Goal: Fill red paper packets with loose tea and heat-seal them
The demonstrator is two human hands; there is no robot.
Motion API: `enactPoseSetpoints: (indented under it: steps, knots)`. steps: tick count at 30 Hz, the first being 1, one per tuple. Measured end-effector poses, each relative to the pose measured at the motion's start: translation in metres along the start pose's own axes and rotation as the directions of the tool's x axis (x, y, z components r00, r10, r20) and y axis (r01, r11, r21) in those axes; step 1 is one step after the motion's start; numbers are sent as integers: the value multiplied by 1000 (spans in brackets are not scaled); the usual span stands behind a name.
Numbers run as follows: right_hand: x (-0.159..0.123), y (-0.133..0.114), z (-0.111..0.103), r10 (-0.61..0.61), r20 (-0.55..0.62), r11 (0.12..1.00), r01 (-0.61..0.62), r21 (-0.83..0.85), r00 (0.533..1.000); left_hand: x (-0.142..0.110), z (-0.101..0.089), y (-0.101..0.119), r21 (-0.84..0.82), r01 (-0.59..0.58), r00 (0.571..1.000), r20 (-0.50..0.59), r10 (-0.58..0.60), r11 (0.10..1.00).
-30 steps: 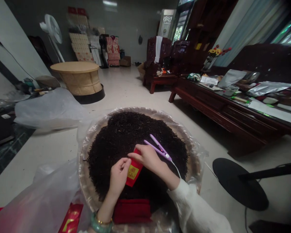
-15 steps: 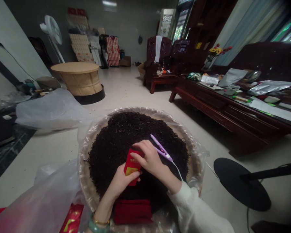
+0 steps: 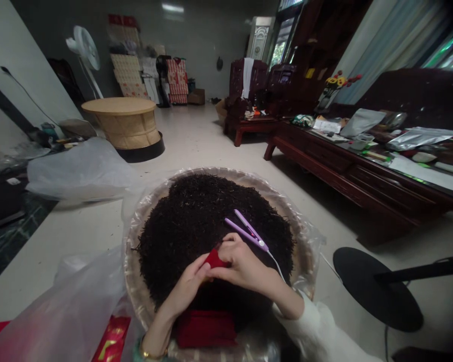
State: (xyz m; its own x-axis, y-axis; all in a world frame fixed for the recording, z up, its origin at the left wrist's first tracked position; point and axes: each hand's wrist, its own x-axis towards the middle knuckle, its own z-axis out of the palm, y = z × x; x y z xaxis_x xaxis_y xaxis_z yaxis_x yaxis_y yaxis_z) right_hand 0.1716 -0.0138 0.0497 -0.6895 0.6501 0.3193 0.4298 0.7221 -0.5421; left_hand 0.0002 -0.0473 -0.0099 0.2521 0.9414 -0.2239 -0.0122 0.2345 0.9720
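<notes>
Both hands grip a small red packet [image 3: 215, 258] above a heap of dark loose tea leaves [image 3: 211, 206]. My left hand [image 3: 189, 281] is closed on its left side, the thumb near the packet's edge. Fingers of my right hand [image 3: 239, 259] are closed round its right end and hide much of it. The tea lies in a round, plastic-lined basket [image 3: 136, 296]. Just beyond my right hand a purple hair-straightener-like clamp [image 3: 251, 235] rests on the tea with its arms apart. A stack of red packets [image 3: 207, 329] lies at the basket's near edge.
A shiny red-and-gold packet [image 3: 113, 339] lies at lower left beside clear plastic sheeting [image 3: 64, 306]. A black round stand base [image 3: 377, 286] is on the floor at right. Farther off are a cluttered wooden table [image 3: 347, 176] and a woven drum-shaped stand [image 3: 126, 125].
The red packet has turned from upright, its printed face showing, to tilted and mostly covered by my fingers. My right hand has moved down and closed round its end.
</notes>
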Motion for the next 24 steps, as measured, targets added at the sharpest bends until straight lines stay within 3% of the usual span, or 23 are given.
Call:
enactPoseSetpoints:
  steps: [2, 4, 6, 8, 10, 12, 16, 19, 22, 24]
  knots:
    - [-2, -3, -6, 39, 92, 996, -46, 81, 995, -1, -1, -1, 105, -43, 999, -5, 44, 994]
    - [-4, -3, -10, 75, 130, 991, -89, 100, 989, -2, -3, -2, 299, -145, 981, -78, 175, 943]
    - [-6, -2, -9, 123, 146, 987, -136, 87, 982, -4, -5, -5, 566, -275, 894, -147, 423, 777]
    - [-6, 0, -3, 173, 164, 982, -183, 49, 971, -5, -4, -9, 787, -343, 751, -99, 653, 513]
    - [-3, -1, 6, 214, 179, 976, -217, -3, 960, -5, -2, -14, 891, -343, 653, -2, 757, 298]
    - [0, -5, 13, 236, 189, 972, -232, -41, 953, -3, 0, -19, 920, -326, 616, 32, 787, 217]
    - [7, -18, 14, 238, 201, 969, -247, 19, 950, 3, -5, -26, 911, -340, 591, 15, 806, 233]
    - [11, -11, 8, 167, 177, 935, -213, 285, 970, 4, -15, -23, 879, -349, 601, -58, 797, 326]
    - [21, 13, 9, 238, 29, 803, -213, 557, 971, 3, -22, -15, 838, -304, 632, -179, 754, 454]
    - [31, 30, 14, 322, -120, 832, -221, 508, 939, 3, -23, -12, 821, -268, 645, -236, 727, 504]
